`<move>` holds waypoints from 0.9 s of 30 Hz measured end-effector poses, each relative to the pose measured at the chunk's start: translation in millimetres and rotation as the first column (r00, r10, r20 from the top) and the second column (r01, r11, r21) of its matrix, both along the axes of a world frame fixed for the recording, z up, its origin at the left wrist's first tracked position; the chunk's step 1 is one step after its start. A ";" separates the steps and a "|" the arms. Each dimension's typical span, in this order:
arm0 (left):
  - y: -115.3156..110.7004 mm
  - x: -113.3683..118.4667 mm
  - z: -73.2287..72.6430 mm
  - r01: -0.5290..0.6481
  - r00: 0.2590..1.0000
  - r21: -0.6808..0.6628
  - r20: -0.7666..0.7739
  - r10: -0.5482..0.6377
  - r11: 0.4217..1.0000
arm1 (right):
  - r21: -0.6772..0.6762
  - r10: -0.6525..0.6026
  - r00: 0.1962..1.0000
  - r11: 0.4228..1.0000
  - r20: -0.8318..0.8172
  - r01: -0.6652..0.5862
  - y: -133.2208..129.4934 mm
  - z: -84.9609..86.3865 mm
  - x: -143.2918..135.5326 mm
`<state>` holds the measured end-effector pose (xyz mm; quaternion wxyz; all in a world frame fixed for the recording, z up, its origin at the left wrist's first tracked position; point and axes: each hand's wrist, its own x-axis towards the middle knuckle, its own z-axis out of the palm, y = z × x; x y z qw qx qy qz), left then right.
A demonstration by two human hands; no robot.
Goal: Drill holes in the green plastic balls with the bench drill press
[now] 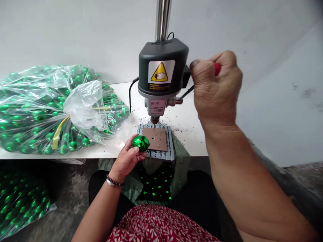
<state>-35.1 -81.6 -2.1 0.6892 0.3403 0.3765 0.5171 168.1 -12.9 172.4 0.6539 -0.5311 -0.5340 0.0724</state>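
A shiny green ball [140, 143] rests in the fingers of my left hand [130, 158], just left of a brown square board [158, 138] with a small hole. My right hand [217, 85] is wrapped round the red-knobbed lever [217, 69] of a dark drill press [163, 65], to the right of its head. The thin drill bit [154, 127] points down above the board, apart from the ball. The board lies on the grey slotted base [170, 154] of the press.
On the left of the white table [194, 141] lies a tied clear bag [37, 111] of green balls. Another bag of green balls [22, 205] is on the floor at lower left. Below the press, a green sack [180, 164] holds more balls. Dark shavings are scattered around the base.
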 end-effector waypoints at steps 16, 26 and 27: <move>66.2 22.7 12.8 0.166 0.654 0.081 -0.755 -0.048 0.983 | 0.011 0.068 0.996 0.998 -0.056 -0.068 2.4 1.6 1.6; 78.3 23.8 16.0 0.227 0.472 0.179 -0.880 0.052 0.957 | -0.022 0.058 0.998 0.998 -0.031 -0.058 0.0 3.6 2.0; 77.7 23.4 16.3 0.235 0.467 0.173 -0.883 0.044 0.956 | -0.021 0.060 0.998 0.998 -0.028 -0.060 -0.1 3.6 1.9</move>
